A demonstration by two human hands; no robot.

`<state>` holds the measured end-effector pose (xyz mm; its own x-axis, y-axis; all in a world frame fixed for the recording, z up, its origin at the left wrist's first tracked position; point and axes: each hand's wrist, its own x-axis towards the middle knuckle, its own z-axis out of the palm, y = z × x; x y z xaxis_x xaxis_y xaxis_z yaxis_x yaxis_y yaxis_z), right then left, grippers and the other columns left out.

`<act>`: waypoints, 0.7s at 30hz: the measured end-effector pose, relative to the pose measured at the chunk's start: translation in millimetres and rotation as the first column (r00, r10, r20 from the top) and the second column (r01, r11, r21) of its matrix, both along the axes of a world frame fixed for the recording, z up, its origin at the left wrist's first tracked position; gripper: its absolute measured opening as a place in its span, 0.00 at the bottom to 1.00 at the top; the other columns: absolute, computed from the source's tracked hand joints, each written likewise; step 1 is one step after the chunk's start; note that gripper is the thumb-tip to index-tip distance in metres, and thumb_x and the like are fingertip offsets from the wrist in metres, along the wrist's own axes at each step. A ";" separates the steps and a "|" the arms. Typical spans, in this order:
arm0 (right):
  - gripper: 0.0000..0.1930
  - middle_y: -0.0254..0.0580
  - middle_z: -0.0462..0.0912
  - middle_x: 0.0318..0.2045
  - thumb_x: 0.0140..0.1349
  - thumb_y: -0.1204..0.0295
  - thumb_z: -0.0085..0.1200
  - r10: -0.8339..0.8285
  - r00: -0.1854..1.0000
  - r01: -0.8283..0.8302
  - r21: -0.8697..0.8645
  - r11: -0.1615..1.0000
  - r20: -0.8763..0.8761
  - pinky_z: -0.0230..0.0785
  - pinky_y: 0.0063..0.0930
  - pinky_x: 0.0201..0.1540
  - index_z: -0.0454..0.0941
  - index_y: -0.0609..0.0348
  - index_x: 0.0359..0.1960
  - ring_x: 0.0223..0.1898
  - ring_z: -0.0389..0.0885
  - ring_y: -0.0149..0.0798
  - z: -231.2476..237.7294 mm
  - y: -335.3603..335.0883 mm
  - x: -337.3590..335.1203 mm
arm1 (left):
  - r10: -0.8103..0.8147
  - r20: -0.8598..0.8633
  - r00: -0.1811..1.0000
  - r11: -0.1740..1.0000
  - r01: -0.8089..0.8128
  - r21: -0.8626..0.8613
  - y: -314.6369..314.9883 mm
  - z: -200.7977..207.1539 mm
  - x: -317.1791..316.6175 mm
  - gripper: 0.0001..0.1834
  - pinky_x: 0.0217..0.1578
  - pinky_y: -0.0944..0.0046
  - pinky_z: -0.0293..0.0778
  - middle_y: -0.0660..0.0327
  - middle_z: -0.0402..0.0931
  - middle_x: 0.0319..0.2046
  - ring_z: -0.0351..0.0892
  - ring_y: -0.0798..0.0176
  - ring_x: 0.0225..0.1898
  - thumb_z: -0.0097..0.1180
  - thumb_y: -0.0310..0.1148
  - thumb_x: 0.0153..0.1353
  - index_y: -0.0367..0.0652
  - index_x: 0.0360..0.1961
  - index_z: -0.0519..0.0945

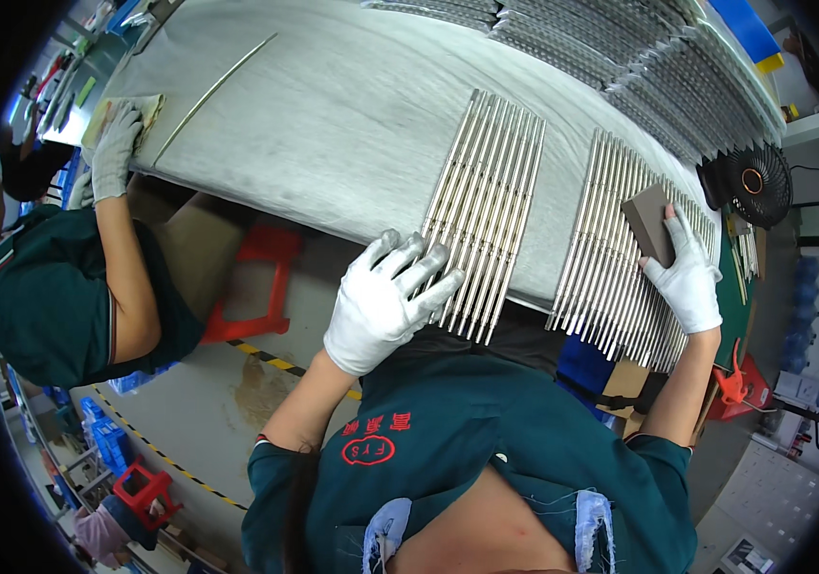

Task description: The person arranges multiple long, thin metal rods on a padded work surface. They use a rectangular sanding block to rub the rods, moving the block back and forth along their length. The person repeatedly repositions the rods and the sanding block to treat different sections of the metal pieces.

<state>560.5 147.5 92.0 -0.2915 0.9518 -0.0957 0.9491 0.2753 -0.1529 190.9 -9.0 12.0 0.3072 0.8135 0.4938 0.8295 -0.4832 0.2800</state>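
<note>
Two rows of slim, shiny metal rods lie side by side on the pale table [333,124], their near ends sticking out past its front edge. My left hand [381,306], in a white glove with greyed fingertips, rests with fingers spread at the near left side of the middle row of rods [491,201]. Over the right-hand row of rods [593,230], my gloved right hand [688,277] grips a flat grey-brown rectangular block [651,225] between thumb and fingers. The block lies against the rods' upper faces. Its underside is hidden.
Bundled rods [610,57] are stacked along the far edge. A black fan [758,185] stands at the right end. On the left, a co-worker's gloved hand [118,143] rests on a cloth, near a single long rod [213,96]. A red stool [261,282] stands below the table edge.
</note>
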 end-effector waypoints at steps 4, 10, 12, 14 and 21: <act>0.41 0.54 0.70 0.69 0.50 0.69 0.70 0.116 0.957 -0.074 0.162 0.984 -0.265 0.64 0.43 0.70 0.69 0.60 0.69 0.67 0.71 0.54 -1.0 -9.8 -20.3 | -0.039 -0.061 0.997 0.999 0.037 -0.026 1.3 6.0 -4.0 0.33 0.53 0.42 0.75 0.55 0.80 0.51 0.81 0.48 0.48 0.69 0.34 0.48 0.53 0.59 0.75; 0.49 0.49 0.61 0.74 0.44 0.60 0.75 0.215 0.970 -0.211 0.043 0.977 -0.113 0.57 0.54 0.72 0.67 0.54 0.71 0.71 0.62 0.64 -6.2 -23.2 -61.4 | 0.017 0.064 0.998 1.000 -0.017 -0.011 1.2 -2.6 1.8 0.34 0.52 0.44 0.76 0.56 0.80 0.50 0.81 0.48 0.47 0.69 0.36 0.48 0.52 0.59 0.75; 0.50 0.48 0.58 0.76 0.43 0.57 0.75 0.234 0.972 -0.234 0.025 0.972 -0.012 0.56 0.59 0.72 0.66 0.52 0.72 0.71 0.59 0.68 -2.1 -27.0 -63.9 | -0.009 0.042 0.999 1.000 0.009 0.010 1.5 -3.2 -2.5 0.34 0.51 0.44 0.76 0.56 0.80 0.50 0.81 0.48 0.47 0.69 0.36 0.47 0.52 0.59 0.75; 0.51 0.47 0.56 0.76 0.43 0.54 0.75 0.231 0.973 -0.231 0.007 0.973 0.004 0.54 0.64 0.71 0.65 0.48 0.73 0.71 0.56 0.72 -6.3 -29.4 -57.7 | -0.036 0.017 0.999 0.999 0.035 0.020 2.5 -1.8 -4.4 0.34 0.51 0.44 0.77 0.55 0.80 0.50 0.81 0.48 0.46 0.69 0.36 0.48 0.52 0.59 0.75; 0.48 0.48 0.57 0.76 0.47 0.54 0.72 0.195 0.981 -0.195 0.012 0.981 -0.002 0.52 0.64 0.72 0.66 0.47 0.72 0.71 0.57 0.73 -9.7 -34.5 -58.7 | -0.021 0.026 0.999 1.000 0.021 -0.012 1.6 3.5 -1.3 0.32 0.51 0.45 0.77 0.55 0.80 0.50 0.81 0.48 0.47 0.67 0.35 0.49 0.55 0.59 0.75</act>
<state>501.8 113.0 82.3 -0.4719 0.8777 -0.0838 0.8766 0.4569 -0.1511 189.6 -7.4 15.5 0.3116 0.8128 0.4922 0.8114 -0.4972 0.3074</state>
